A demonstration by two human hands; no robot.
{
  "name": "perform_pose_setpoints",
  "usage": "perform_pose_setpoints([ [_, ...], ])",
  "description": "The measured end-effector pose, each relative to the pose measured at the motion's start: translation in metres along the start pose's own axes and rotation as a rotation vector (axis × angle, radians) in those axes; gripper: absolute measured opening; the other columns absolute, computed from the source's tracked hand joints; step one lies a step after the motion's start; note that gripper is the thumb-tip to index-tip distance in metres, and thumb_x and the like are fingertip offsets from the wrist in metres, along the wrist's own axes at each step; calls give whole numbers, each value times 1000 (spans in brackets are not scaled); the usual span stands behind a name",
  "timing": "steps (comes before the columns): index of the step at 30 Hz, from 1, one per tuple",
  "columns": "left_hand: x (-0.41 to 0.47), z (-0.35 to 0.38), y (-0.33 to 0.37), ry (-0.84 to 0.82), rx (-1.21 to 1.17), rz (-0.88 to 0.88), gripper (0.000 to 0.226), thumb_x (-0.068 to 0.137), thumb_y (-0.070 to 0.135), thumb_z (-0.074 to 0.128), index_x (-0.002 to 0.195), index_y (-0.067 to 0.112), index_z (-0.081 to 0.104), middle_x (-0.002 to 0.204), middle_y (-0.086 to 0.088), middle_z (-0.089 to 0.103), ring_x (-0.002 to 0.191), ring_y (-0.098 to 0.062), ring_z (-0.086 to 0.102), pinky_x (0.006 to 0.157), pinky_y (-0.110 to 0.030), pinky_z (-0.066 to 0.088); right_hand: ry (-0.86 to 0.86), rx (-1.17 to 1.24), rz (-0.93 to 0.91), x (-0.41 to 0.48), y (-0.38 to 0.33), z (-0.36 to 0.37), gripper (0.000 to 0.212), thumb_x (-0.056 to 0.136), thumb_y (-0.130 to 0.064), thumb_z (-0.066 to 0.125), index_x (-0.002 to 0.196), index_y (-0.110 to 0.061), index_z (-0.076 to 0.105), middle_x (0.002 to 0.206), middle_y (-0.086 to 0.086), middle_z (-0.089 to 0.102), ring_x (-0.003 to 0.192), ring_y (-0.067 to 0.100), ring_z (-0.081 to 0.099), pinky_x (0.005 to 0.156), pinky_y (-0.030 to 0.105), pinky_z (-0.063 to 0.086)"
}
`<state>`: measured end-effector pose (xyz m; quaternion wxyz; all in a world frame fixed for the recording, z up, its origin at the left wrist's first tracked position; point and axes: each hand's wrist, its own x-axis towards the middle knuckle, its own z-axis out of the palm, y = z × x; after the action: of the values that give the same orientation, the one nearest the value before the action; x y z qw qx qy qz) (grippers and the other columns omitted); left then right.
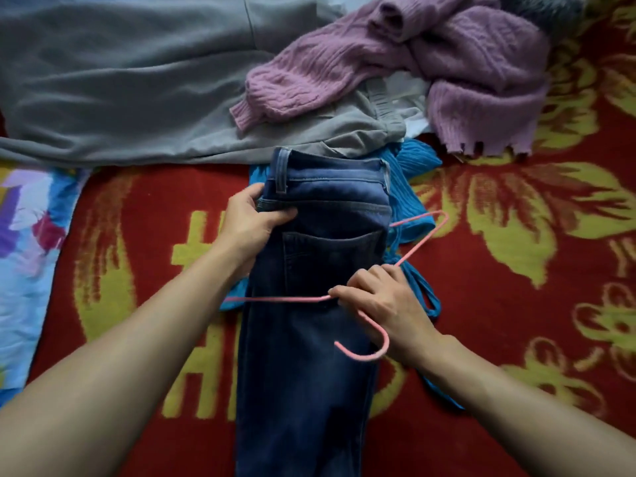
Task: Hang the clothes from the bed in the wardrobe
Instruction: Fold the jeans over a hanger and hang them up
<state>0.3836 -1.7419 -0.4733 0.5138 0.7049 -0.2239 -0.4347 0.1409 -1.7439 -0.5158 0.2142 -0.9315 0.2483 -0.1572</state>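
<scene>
On a bed spread with a red blanket [516, 270] patterned in yellow flowers, a person works over a pair of dark blue jeans [309, 390] with both bare hands. The jeans lie folded lengthwise, back pocket up, waistband at the far end and legs running toward the camera. The left hand [256, 222] grips the jeans at their left edge just below the waistband, thumb on top of the denim and fingers tucked around the side. The right hand [382, 301] holds a thin pink hanger [282, 299] at its neck, fingers curled round the wire. The hook curves toward the camera below the hand. One arm of the hanger stretches left across the jeans, and the other runs up and right over a bright blue top [411, 201] that lies under the jeans. Beyond the waistband, a large grey garment [137, 98] sprawls across the far side of the bed, with a crumpled purple sweater [447, 74] resting partly on it. A pale blue printed sheet [24, 235] shows at the left edge.
</scene>
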Motion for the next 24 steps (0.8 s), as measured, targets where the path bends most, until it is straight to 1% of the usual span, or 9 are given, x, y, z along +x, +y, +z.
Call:
perform_pose_setpoints([
  [3,6,-20,22,82,-45,37,32,74,-11,69,97,11,65,96,-8,70,84,-19,66,81,-32,57,-154,-7,-62,-20,-21,13,25,87,-31,48,103,-30,66,81,-6,54,72,20,53,70,36,34],
  [7,23,-51,10,254,34,-68,31,78,-4,69,106,6,62,99,-10,69,82,-21,66,79,-35,57,-269,4,-115,-68,-56,26,19,85,-35,51,97,-33,65,76,-9,49,68,15,50,65,32,28],
  [10,25,-68,-18,247,91,-210,35,82,4,70,114,5,57,112,-14,66,86,-21,65,81,-34,56,-349,10,-116,-99,-73,33,14,84,-37,55,94,-35,64,74,-11,48,66,13,49,62,30,26],
  [13,8,-80,-44,234,235,-269,45,74,12,78,112,16,55,113,-6,64,96,-21,61,87,-37,53,-353,54,-47,-110,-81,38,14,83,-37,56,93,-35,65,75,-12,50,65,10,52,57,28,32],
  [15,-12,-88,-58,242,310,-267,49,80,5,73,123,11,51,110,-4,57,96,-18,56,82,-29,47,-328,104,19,-105,-85,37,11,84,-33,62,94,-34,65,76,-11,52,66,11,55,54,28,38],
  [17,-33,-98,-71,249,375,-264,51,83,4,70,129,5,49,108,-10,55,95,-18,53,80,-28,44,-296,145,76,-93,-93,31,12,83,-30,65,95,-33,64,77,-10,53,68,13,56,55,31,42],
  [19,-54,-111,-76,210,413,-273,42,84,4,69,123,2,55,100,-12,55,90,-19,52,70,-25,44,-261,156,112,-75,-106,19,12,84,-29,56,93,-31,65,77,-9,56,69,16,58,56,32,44],
  [21,-76,-126,-76,161,406,-290,31,84,4,69,113,0,62,85,-10,57,80,-19,52,55,-24,38,-250,143,146,-56,-121,3,21,89,-37,48,91,-28,67,77,-7,59,71,19,61,57,34,45],
  [24,-111,-148,-57,132,361,-269,17,83,5,69,100,5,65,78,-13,61,76,-22,56,53,-23,36,-264,164,200,-35,-147,-24,38,93,-52,42,97,-26,69,82,-5,63,78,21,63,63,38,48],
])
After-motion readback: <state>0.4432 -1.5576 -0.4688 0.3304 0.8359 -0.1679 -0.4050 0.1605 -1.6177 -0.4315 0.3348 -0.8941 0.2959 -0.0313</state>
